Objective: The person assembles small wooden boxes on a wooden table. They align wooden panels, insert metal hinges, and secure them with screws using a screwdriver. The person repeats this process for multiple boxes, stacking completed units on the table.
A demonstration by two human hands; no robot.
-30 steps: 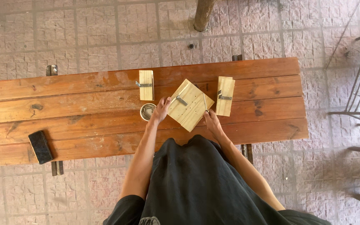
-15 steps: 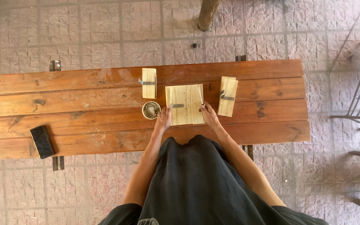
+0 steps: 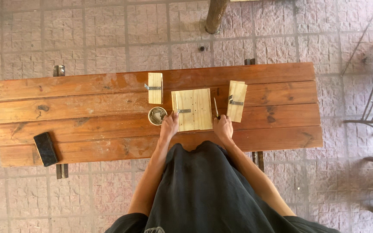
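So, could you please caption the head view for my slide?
Two bare hands, left hand and right hand, steady a pale square wooden board on a reddish-brown plank table.

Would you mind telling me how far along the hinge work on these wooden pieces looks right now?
Both narrow wood strips, left and right, already carry a metal hinge. In hand: the left hand steadies the square board, where a hinge lies at its left edge; the right hand rests by a screwdriver. Whether that hinge is fixed, I cannot tell; the cup of screws sits close.

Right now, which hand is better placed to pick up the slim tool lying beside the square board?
Probably the right hand: the slim tool lies just above its fingers, right of the square board. The left hand sits across the board, by the small round tin.
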